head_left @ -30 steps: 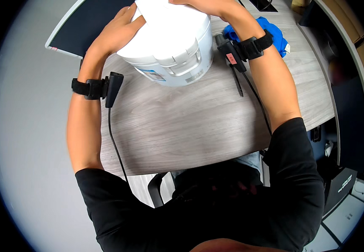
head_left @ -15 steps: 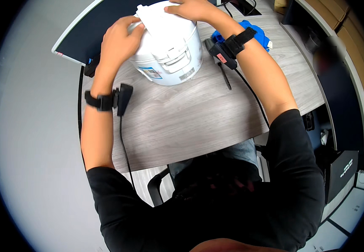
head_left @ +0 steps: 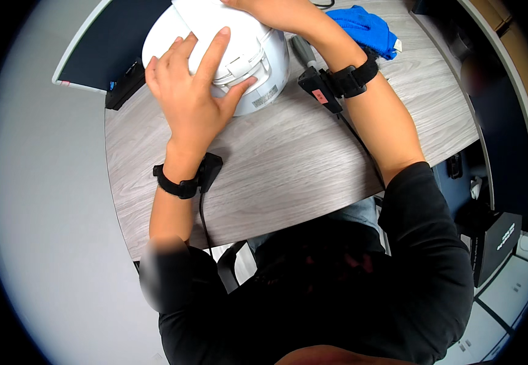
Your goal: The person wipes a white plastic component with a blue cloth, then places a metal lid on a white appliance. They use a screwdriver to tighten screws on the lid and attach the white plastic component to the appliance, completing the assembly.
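A white, round rice cooker (head_left: 279,64) stands at the far side of the desk, its top cut off by the upper edge of the view. My left hand (head_left: 188,97) reaches over its near left side. The fingers are spread on the lid (head_left: 242,36), and the thumb lies by the front latch (head_left: 245,68). At the far right of the lid is my right hand (head_left: 276,12), touching it. Most of those fingers are out of the picture. Both wrists carry black strapped devices with cables; one is the right wrist device (head_left: 321,90).
A blue cloth (head_left: 364,30) lies right of the cooker, near a grey-handled tool (head_left: 303,52). On the left, a dark panel with a white edge (head_left: 99,42) stands by a black object (head_left: 125,85). A shelf (head_left: 489,91) borders the wood-grain desk (head_left: 288,158) on the right.
My left hand has come from the lid's left side round to its front, fingers spreading. The cooker now sits farther left and higher in view, and the view itself has shifted slightly.
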Demonstrator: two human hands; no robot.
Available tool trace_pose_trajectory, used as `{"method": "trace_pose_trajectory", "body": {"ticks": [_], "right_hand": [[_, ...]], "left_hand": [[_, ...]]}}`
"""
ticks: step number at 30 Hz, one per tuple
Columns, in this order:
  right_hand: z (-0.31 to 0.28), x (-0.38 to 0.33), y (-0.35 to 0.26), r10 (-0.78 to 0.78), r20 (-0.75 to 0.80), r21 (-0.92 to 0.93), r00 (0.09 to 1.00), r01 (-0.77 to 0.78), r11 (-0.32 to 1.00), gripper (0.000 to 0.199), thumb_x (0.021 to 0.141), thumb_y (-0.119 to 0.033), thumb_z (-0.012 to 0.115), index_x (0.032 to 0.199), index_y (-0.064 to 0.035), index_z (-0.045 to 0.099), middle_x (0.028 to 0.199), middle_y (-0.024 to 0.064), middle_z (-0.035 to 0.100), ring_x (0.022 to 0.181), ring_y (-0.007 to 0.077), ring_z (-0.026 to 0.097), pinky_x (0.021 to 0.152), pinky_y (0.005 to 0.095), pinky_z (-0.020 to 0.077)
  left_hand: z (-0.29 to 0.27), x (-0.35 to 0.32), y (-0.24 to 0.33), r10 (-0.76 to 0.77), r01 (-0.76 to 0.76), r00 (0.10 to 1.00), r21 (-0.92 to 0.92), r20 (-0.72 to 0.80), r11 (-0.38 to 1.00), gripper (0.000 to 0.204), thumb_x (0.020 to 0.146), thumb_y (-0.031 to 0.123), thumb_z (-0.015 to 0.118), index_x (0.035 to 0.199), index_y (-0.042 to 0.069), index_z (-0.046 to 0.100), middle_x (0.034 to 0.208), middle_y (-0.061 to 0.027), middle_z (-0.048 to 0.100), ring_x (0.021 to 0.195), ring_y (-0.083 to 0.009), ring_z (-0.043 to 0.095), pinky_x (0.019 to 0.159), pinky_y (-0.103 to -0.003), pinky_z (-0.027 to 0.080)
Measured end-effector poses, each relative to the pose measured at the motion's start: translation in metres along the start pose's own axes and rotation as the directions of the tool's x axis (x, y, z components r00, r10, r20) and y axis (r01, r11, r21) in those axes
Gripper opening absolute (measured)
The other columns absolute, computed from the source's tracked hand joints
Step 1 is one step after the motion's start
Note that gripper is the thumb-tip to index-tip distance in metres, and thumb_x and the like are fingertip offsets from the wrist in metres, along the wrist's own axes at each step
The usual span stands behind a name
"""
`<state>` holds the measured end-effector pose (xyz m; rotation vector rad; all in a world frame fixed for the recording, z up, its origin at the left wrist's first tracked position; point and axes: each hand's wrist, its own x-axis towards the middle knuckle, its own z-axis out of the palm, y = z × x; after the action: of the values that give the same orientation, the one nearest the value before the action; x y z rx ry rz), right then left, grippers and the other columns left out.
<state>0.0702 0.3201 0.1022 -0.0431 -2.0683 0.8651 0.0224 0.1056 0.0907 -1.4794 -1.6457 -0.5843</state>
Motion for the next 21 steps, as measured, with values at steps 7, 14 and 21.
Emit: {"method": "trace_pose_trajectory", "body": {"ticks": [7,14,21], "right_hand": [[0.001,-0.004,0.005,-0.018,-0.056,0.012,0.998,0.019,1.000,0.042,0.094,-0.027,0.064,0.121,0.0044,0.065,0.135,0.0292,0.055,0.128,0.0406,0.052,0.109,0.0388,0.0404],[0.001,-0.003,0.007,0.032,-0.025,0.081,0.999,-0.030,0.996,0.043,0.092,-0.026,0.065,0.124,0.0038,0.063,0.139,0.0287,0.051,0.131,0.0397,0.050,0.110,0.0382,0.0390],[0.020,0.001,0.029,0.007,-0.138,-0.008,0.990,-0.008,1.000,0.049,0.087,-0.029,0.067,0.127,0.0005,0.061,0.135,0.0278,0.054,0.125,0.0406,0.054,0.106,0.0417,0.0429]], "left_hand": [[0.009,0.000,-0.004,0.066,-0.067,0.992,-0.010,-0.103,0.998,0.077,0.058,0.039,0.090,0.130,0.022,0.067,0.115,-0.0119,0.060,0.103,-0.0274,0.053,0.090,-0.040,0.033],[0.011,-0.001,-0.005,0.065,-0.066,0.991,-0.005,-0.113,0.998,0.075,0.059,0.039,0.089,0.129,0.022,0.068,0.114,-0.0127,0.061,0.103,-0.0275,0.053,0.089,-0.040,0.033],[0.009,0.001,-0.003,0.005,-0.008,0.997,-0.031,-0.079,0.999,0.074,0.061,0.041,0.090,0.129,0.022,0.068,0.118,-0.0128,0.061,0.109,-0.0296,0.055,0.096,-0.046,0.032]]}}
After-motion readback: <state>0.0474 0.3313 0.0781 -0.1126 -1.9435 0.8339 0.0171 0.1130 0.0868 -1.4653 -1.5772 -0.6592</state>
